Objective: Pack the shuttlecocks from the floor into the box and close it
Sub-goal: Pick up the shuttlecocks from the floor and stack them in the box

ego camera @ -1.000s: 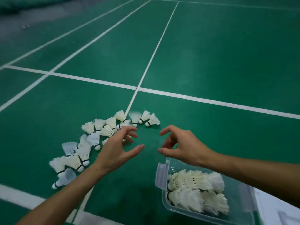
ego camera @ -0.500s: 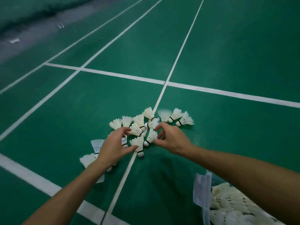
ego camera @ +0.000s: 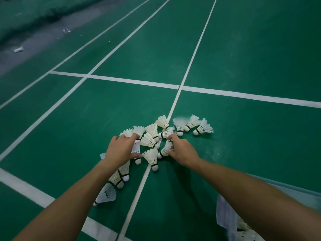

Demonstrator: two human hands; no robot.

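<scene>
Your left hand (ego camera: 121, 148) curls over a shuttlecock (ego camera: 137, 150), fingers and thumb closing on it. Your right hand (ego camera: 182, 150) pinches the feathers of another shuttlecock (ego camera: 164, 150). The rest of the shuttlecocks (ego camera: 180, 126) lie just beyond and between both grips. The box (ego camera: 225, 216) sits under your right forearm, well back from that grip.

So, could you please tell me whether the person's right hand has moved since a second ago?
Yes. The right hand has gone forward, away from the clear plastic box, onto the pile of white feather shuttlecocks.
</scene>
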